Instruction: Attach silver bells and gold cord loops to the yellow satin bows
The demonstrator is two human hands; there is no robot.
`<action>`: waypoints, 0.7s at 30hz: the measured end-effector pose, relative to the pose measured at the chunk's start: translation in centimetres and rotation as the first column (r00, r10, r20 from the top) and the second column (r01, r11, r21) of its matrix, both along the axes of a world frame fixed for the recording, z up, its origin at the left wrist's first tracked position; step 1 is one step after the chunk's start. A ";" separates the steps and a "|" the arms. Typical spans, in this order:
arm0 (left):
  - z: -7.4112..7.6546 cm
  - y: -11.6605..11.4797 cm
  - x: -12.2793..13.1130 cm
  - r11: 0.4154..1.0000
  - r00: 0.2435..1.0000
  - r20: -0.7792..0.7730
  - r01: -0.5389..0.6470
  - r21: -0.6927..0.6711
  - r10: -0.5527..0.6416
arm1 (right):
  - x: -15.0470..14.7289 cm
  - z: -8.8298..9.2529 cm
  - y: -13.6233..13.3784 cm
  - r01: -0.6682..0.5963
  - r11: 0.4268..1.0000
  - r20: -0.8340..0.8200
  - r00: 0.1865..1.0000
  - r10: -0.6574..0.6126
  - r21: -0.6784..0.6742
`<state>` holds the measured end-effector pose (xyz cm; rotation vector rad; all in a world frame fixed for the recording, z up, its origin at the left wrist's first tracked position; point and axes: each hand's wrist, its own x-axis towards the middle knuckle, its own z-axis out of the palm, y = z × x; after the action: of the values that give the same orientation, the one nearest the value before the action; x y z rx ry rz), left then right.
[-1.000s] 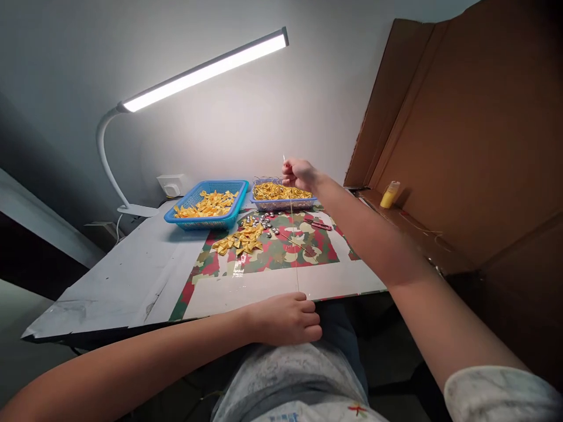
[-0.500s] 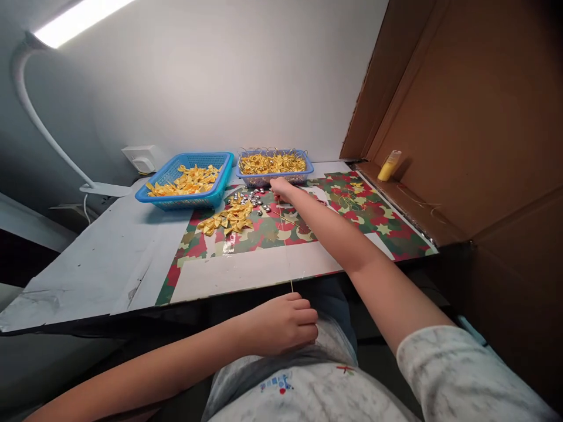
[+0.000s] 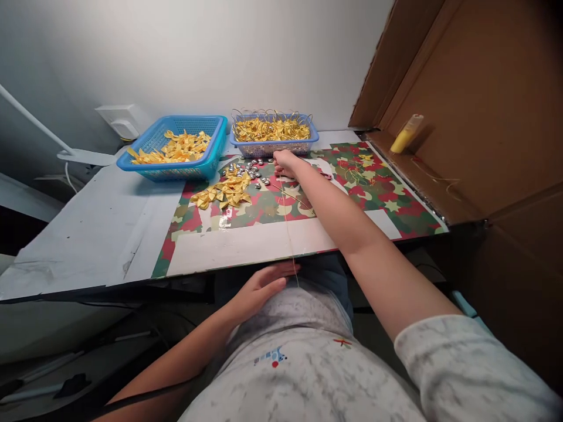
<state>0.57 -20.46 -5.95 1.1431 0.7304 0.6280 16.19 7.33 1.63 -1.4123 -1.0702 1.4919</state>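
My right hand (image 3: 285, 163) reaches across the table with its fingers pinched on a thin yellow thread (image 3: 286, 217). From there the thread runs down past the table's front edge towards my lap. Below that edge, my left hand (image 3: 268, 282) is open, its fingers stretched out together beside the thread's lower end. Silver bells (image 3: 253, 170) lie scattered just left of my right hand. Nearer to me is a pile of yellow ribbon bows (image 3: 226, 192). A thin gold cord (image 3: 292, 196) lies on the mat, partly hidden by my right forearm.
A blue basket (image 3: 213, 155) of yellow bows stands at the back left. Behind my right hand is a smaller basket (image 3: 264, 147) with gold bows and looped cords. Loose yellow threads (image 3: 358, 173) lie on the patterned mat. A yellow tube (image 3: 405, 135) stands on the cardboard ledge.
My left hand has gone from a closed grip on the thread to open and flat. My right hand keeps its pinch by the small basket. The camera view has tilted down.
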 end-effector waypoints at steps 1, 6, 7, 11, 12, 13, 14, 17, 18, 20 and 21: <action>0.4 0.1 1.0 0.996 0.997 0.082 0.015 -0.089 -0.007 | 0.0 0.0 -0.2 0.015 1.000 -0.003 1.000 -0.015 -0.004; 1.3 -0.1 3.6 0.959 0.981 0.167 -0.047 -0.280 0.097 | 0.1 0.2 -0.9 0.060 0.998 -0.023 0.998 -0.060 -0.010; 1.2 -0.3 3.5 0.955 0.980 0.169 -0.056 -0.290 0.109 | 0.2 0.2 -0.9 0.064 0.998 -0.029 0.997 -0.064 -0.009; 0.7 -1.0 2.7 0.950 0.979 0.159 -0.073 -0.303 0.126 | 0.2 0.2 -1.0 0.072 0.997 -0.061 0.995 -0.073 -0.011; 0.6 -1.1 2.5 0.950 0.981 0.149 -0.074 -0.302 0.124 | 0.2 0.2 -1.0 0.072 0.997 -0.071 0.995 -0.073 -0.011; 0.6 -1.2 2.3 0.951 0.983 0.135 -0.078 -0.299 0.123 | 0.2 0.1 -1.0 0.071 0.997 -0.081 0.994 -0.072 -0.011; 0.6 -1.2 2.1 0.952 0.985 0.118 -0.086 -0.294 0.126 | 0.3 0.1 -1.0 0.069 0.998 -0.091 0.993 -0.070 -0.011; 0.3 -1.1 1.7 0.957 0.985 0.059 -0.143 -0.254 0.163 | 0.3 0.1 -1.2 0.056 0.998 -0.115 0.992 -0.057 -0.010; 0.2 -1.0 1.6 0.959 0.982 0.032 -0.172 -0.224 0.184 | 0.4 0.1 -1.2 0.051 0.999 -0.118 0.992 -0.052 -0.010; -0.2 -0.8 1.5 0.962 0.975 -0.028 -0.223 -0.159 0.222 | 0.3 0.2 -1.3 0.044 0.999 -0.121 0.992 -0.045 -0.011; -0.4 -0.8 1.5 0.962 0.970 -0.056 -0.241 -0.131 0.236 | 0.3 0.3 -1.4 0.041 0.999 -0.121 0.992 -0.042 -0.012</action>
<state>2.02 -21.26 -6.32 0.9509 0.9409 0.7466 16.51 5.98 1.89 -1.3249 -0.9547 1.5337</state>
